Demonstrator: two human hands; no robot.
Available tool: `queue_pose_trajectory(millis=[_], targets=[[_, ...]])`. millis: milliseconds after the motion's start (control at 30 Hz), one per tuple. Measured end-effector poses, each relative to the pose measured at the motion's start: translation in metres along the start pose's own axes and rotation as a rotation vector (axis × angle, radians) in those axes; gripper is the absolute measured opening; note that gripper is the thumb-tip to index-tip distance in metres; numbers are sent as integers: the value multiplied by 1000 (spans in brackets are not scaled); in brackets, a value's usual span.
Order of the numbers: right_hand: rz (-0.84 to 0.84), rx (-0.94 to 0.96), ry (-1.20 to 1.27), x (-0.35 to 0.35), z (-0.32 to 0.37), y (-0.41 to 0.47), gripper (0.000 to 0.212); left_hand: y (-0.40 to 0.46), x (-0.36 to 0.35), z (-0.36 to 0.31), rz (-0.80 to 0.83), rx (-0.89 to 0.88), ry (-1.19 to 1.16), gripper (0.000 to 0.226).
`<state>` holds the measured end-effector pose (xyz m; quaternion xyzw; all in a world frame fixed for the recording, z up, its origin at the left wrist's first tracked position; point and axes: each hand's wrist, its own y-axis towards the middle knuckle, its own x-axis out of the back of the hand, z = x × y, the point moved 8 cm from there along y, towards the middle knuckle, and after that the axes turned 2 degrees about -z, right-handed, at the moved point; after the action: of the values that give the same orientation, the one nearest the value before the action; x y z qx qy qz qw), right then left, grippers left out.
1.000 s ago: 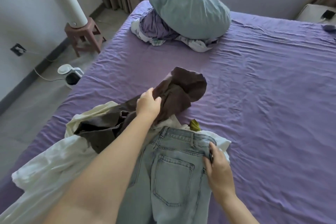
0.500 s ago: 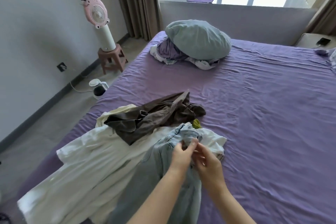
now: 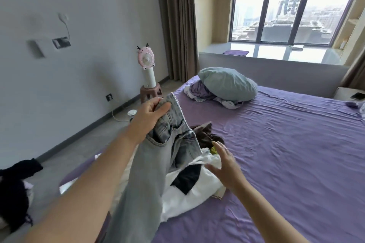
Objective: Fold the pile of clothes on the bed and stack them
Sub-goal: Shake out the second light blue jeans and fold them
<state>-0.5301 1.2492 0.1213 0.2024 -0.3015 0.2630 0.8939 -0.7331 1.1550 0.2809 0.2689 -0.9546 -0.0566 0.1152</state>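
Waistband of the faded light-grey denim jeans (image 3: 158, 156) is gripped in the left hand (image 3: 151, 113), raised above the purple-sheeted bed (image 3: 286, 154). Long axis hangs from 12 toward 6 o'clock. The right hand (image 3: 227, 162), fingers spread and holding nothing, lies at 4 o'clock from the waistband, over the crumpled white garment (image 3: 189, 193), nearer the free corner.

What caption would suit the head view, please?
Left hand lifts jeans by the waistband; right hand open above the pile.
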Motion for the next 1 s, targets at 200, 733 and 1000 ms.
queue_pose_trajectory(millis=[200, 733, 1000], targets=[[118, 74, 61, 2, 53, -7, 80, -33, 51, -83, -102, -88, 7, 20], [-345, 72, 439, 133, 199, -73, 27, -92, 180, -153, -170, -173, -25, 22], [-320, 51, -167, 176, 237, -143, 15, -127, 161, -141, -29, -179, 178, 20]])
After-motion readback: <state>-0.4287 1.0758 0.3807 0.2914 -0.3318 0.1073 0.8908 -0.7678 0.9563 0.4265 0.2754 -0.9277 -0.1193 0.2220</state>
